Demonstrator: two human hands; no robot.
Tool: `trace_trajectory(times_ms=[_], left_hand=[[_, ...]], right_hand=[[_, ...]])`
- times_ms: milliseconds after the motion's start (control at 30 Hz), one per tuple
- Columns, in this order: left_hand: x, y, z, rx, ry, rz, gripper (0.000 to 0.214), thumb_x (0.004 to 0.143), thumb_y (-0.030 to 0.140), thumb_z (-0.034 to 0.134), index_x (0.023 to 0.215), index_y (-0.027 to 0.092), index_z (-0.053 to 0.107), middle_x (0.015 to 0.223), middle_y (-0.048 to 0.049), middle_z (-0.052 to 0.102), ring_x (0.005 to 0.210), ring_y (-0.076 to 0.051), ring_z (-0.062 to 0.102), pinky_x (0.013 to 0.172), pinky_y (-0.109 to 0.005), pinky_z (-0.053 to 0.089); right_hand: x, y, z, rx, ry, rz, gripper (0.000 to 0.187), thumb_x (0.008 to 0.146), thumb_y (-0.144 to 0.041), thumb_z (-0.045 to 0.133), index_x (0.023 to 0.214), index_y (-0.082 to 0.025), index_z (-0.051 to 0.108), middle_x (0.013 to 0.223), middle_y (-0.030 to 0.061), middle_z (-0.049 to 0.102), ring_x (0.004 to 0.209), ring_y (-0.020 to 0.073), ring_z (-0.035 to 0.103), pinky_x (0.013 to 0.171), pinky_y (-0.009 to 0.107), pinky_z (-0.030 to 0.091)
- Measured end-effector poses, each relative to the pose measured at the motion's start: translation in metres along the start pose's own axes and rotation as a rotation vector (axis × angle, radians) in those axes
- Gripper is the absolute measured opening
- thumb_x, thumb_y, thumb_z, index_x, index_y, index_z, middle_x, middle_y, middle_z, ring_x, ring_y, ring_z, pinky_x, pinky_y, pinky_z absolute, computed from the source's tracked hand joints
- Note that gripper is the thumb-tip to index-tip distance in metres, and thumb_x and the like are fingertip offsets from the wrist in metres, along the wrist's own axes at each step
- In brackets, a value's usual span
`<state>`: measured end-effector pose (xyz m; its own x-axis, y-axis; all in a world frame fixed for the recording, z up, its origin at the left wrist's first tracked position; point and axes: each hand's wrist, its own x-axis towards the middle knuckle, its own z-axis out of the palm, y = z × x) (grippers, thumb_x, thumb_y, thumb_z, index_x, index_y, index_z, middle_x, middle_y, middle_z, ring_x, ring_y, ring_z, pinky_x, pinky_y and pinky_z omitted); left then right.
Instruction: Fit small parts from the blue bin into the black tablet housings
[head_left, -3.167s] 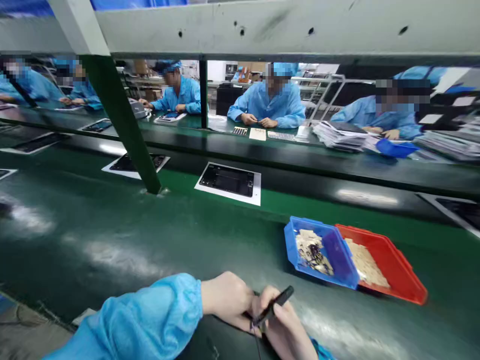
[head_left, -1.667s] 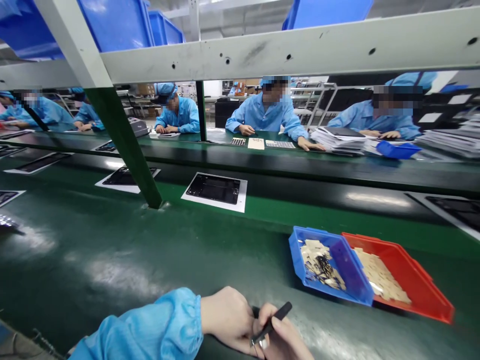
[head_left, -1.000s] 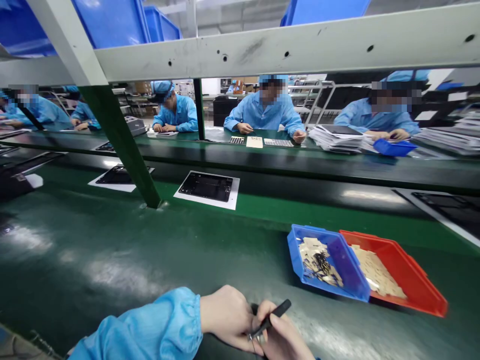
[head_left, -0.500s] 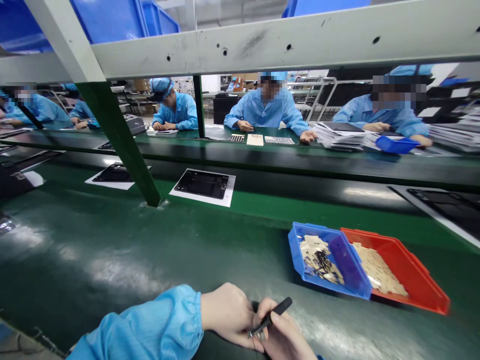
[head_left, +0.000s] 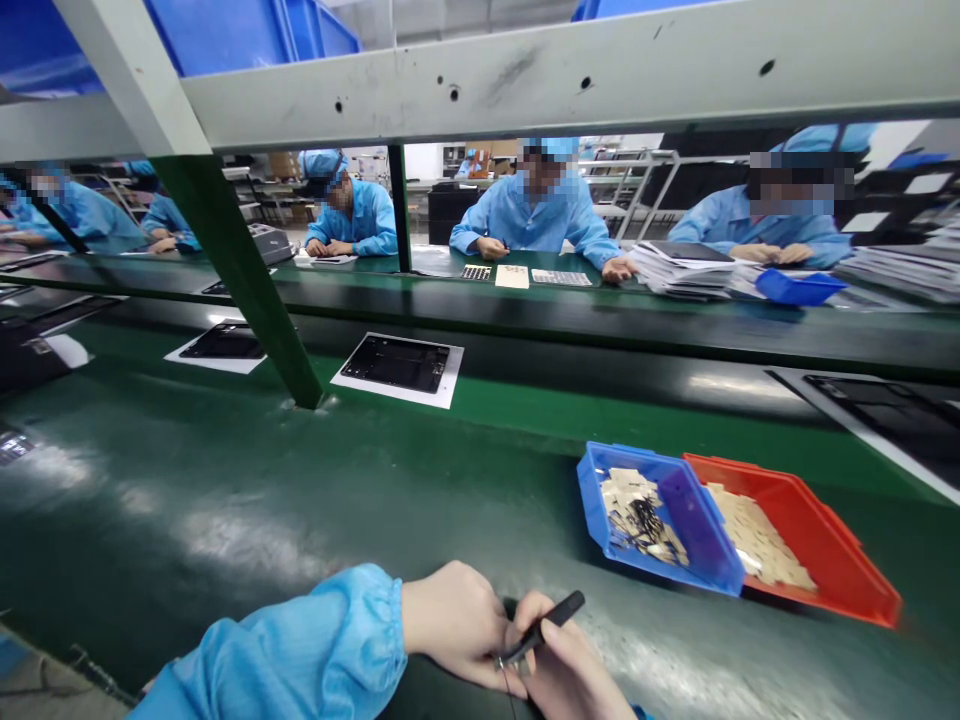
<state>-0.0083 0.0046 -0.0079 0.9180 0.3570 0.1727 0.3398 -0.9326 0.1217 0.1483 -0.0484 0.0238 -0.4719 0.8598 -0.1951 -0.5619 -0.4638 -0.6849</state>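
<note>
At the lower edge of the head view, my two hands meet over the green bench. My right hand [head_left: 574, 672] is closed round a black pen-shaped tool [head_left: 556, 620] with a metallic tip, tilted down to the left. The tip meets the fingers of my left hand [head_left: 456, 622]. That hand is closed in a pinch, and whatever lies between its fingertips is too small and hidden to name. A thin dark strand [head_left: 511, 690] hangs below the fingertips. Right of my hands stand a blue bin [head_left: 701, 530] and a red bin [head_left: 832, 540], both with small cream-coloured pieces inside.
A belt beyond the bench [head_left: 300, 500] carries black tablet-like panels on white sheets, one [head_left: 396, 362] ahead and another [head_left: 892, 420] at right. A green post [head_left: 232, 270] rises at left beneath a white beam [head_left: 510, 85]. Several co-workers in blue sit opposite.
The panels on the belt have shifted slightly left. A co-worker at far right has drawn one hand inward from the blue tray. My hands and the black tool look nearly unchanged.
</note>
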Motion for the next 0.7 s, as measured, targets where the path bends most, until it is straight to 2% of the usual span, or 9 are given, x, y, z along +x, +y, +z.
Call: trace_trajectory(times_ms=[333,700], left_hand=[[0.0004,0.0005,-0.0022,-0.008,0.02,-0.001,0.064,0.082,0.072,0.028,0.064,0.02,0.061,0.046,-0.0007,0.057,0.045,-0.015,0.057,0.036,-0.027,0.023],[0.001,0.0011,-0.0031,-0.02,0.036,-0.005,0.064,0.082,0.072,0.03,0.059,0.019,0.058,0.046,-0.001,0.057,0.047,-0.016,0.06,0.035,-0.029,0.026]], right_hand=[[-0.0002,-0.0002,-0.0001,0.011,-0.007,0.012,0.022,0.08,-0.039,0.061,0.078,-0.018,0.063,0.064,0.0006,0.053,0.063,0.0141,0.05,0.063,0.027,0.037],[0.0,0.0008,-0.0005,0.014,-0.01,0.01,0.022,0.08,-0.04,0.061,0.079,-0.018,0.062,0.063,0.0007,0.053,0.061,0.0139,0.048,0.063,0.027,0.037]])
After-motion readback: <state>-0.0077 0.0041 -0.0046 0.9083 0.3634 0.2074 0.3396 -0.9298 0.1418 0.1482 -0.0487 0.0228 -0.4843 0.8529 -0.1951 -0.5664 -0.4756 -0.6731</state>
